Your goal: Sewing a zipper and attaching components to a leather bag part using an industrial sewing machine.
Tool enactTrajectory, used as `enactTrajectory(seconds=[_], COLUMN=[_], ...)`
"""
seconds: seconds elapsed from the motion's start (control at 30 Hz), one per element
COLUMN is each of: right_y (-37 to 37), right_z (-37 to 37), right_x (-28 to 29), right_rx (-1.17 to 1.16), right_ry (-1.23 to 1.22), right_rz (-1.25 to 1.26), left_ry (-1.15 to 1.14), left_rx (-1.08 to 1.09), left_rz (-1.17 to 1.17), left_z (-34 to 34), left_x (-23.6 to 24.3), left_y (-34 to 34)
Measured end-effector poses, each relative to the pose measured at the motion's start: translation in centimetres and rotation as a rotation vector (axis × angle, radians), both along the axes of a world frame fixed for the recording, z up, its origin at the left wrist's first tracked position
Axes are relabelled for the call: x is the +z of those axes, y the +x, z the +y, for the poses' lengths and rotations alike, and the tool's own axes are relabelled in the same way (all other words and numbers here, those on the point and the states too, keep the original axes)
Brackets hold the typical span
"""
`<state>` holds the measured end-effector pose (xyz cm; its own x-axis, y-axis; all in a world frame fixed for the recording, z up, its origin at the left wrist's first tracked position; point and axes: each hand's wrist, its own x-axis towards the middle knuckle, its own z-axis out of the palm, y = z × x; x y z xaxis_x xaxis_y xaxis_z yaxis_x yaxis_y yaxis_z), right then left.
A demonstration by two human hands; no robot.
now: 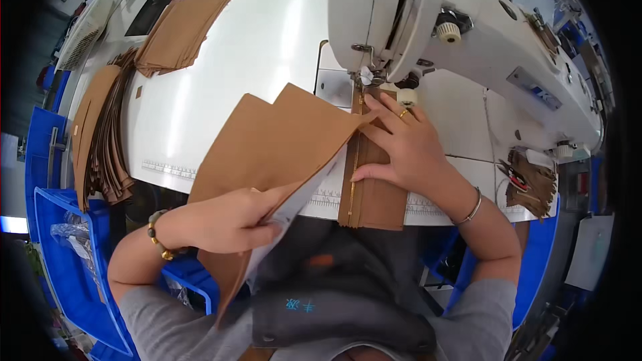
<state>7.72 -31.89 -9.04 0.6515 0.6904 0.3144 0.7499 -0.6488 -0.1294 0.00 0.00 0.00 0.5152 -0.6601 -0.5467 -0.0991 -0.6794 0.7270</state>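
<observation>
Just on the near side of the sewing machine [481, 37], a brown strip [384, 200] with a gold zipper [353, 190] is lying lengthwise, its far end running up to the needle area. Right hand [406, 144] is resting on the strip, fingers spread, not clenching; thumb is sitting beside the zipper. Left of the machine and nearer the body, left hand [231, 220] is grasping a large brown panel [267, 137], thumb and fingers closing on its near edge. Panel is tilting up, showing a pale underside toward the machine side; its pointed corner is reaching the right hand's fingers.

Well left of the machine, a flat stack of brown pieces [180, 30] is lying on the white table [281, 27], a fanned brown stack [97, 134] standing just beside it. Right of the machine's needle, near side, snips [515, 178] are lying on a dark brown pile [535, 194].
</observation>
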Motion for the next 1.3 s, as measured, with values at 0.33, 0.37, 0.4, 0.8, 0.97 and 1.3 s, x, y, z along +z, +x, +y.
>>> enactTrajectory(seconds=[0.33,0.37,0.4,0.8,0.97,1.3], right_y=[0.2,0.2,0.1,-0.3,-0.2,0.0], right_z=[-0.4,-0.5,-0.5,-0.3,-0.1,-0.2], right_x=[-0.6,-0.6,-0.6,0.0,-0.1,-0.1], right_rx=[0.006,0.019,0.022,0.008,0.008,0.055], right_ry=[0.073,0.065,0.064,-0.016,-0.003,0.056], right_rz=[0.058,0.071,0.073,0.038,0.033,-0.006], left_ry=[-0.519,-0.5,-0.359,0.066,0.013,0.023], left_rx=[0.179,0.189,0.036,0.146,0.148,0.139], left_rz=[0.113,0.14,-0.611,-0.973,-0.911,-1.105], left_z=[-7.5,-7.3,-7.3,-8.4,-8.2,-8.2], left_x=[-3.1,-3.9,-5.0,-8.4,-8.1,-9.4], left_y=[0.9,1.8,2.8,3.1,5.2,6.2])
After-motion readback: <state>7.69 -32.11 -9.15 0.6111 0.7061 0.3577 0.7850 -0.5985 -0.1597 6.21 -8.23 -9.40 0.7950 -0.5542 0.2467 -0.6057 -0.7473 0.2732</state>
